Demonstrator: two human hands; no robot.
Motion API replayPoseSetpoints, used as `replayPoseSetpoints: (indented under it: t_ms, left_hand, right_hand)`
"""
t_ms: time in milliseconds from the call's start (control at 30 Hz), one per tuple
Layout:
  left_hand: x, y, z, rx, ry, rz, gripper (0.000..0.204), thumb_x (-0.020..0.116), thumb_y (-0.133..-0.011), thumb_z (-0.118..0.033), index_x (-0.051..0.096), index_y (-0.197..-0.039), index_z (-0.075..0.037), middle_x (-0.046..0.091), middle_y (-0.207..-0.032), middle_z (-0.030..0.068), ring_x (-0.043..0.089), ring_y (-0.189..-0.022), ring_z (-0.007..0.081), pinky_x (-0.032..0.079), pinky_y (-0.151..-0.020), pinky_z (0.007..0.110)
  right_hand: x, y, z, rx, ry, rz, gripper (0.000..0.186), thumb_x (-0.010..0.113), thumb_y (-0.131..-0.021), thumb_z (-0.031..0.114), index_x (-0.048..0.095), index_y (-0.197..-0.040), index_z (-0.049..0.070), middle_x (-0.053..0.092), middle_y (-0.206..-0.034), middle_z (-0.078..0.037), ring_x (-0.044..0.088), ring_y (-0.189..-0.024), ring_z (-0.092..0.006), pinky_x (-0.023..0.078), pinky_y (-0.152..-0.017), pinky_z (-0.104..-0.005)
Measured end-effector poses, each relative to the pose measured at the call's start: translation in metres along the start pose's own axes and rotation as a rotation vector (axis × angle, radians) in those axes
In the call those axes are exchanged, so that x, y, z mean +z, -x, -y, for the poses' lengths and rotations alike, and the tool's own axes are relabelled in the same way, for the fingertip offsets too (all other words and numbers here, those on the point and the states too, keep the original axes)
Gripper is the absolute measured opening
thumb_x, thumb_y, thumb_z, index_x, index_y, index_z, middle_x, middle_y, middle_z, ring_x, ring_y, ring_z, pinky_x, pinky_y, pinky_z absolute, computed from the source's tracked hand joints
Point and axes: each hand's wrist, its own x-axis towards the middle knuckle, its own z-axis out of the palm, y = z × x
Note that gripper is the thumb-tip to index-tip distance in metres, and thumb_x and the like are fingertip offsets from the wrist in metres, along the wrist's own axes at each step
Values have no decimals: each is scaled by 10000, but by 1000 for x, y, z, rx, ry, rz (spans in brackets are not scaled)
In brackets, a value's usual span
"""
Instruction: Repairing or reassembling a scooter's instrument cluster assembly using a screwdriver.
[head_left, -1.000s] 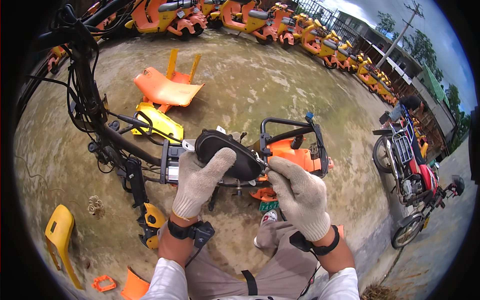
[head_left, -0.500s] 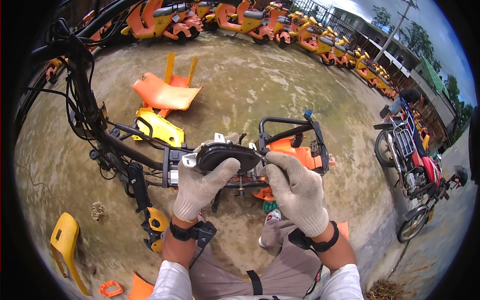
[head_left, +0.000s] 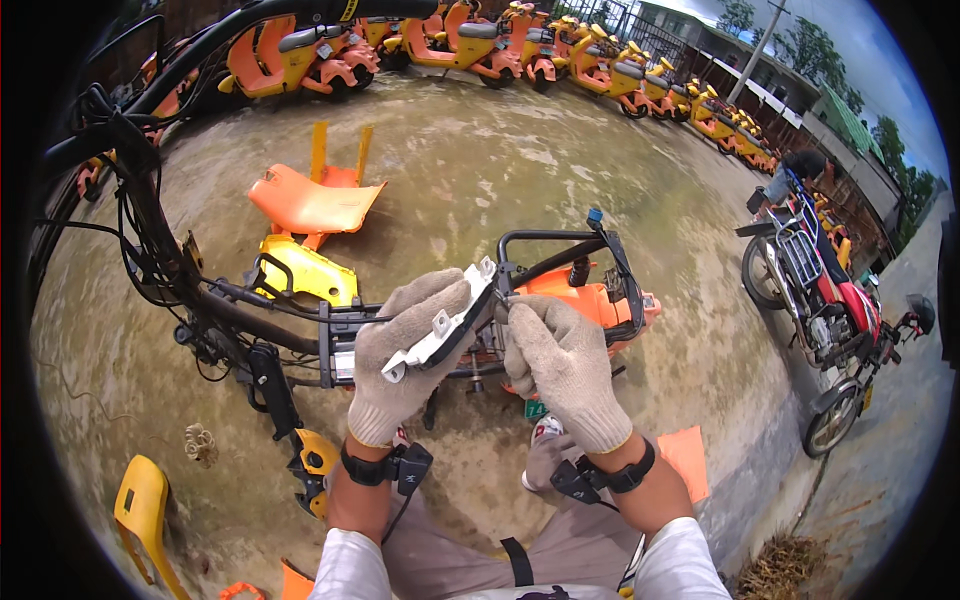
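Since the earlier frame, the black oval plastic part with a white tabbed side [head_left: 445, 330] has been tipped up on edge, so its white tabs now face the person. It sits in the gloved left hand [head_left: 410, 345], fingers wrapped round it, apparently to steady it while its upper end meets the gloved right hand [head_left: 565, 360]. There, thumb and forefinger press together; whether anything lies between them cannot be told. Both hands hide part of the stripped black tubular metal frame [head_left: 550, 236] beneath. Beyond it lie a curved orange plastic panel [head_left: 320, 203] and a bright yellow plastic panel [head_left: 310, 275]; a red motorcycle [head_left: 840, 325] stands well apart, rightward.
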Motion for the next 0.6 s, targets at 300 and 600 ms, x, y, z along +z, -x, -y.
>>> replayPoseSetpoints:
  t_ms: [300,600]
  left_hand:
    - [9,2,-3,5,29,-19,494,795,-757,77,694,-1227,-36,697,-1236,162,685,-1098,280,544,-936,356]
    - [9,3,2,14,54,13,499,814,-747,53,701,-1221,-51,699,-1233,157,692,-1095,296,557,-926,356]
  right_hand:
    - [18,-6,-27,-381,252,-294,294,590,-1036,270,632,-1149,2,672,-901,-19,581,-792,-71,499,-721,-257]
    - [16,-9,-32,-186,8,-226,287,544,-1069,273,615,-1127,0,602,-767,19,522,-692,-41,450,-624,-235]
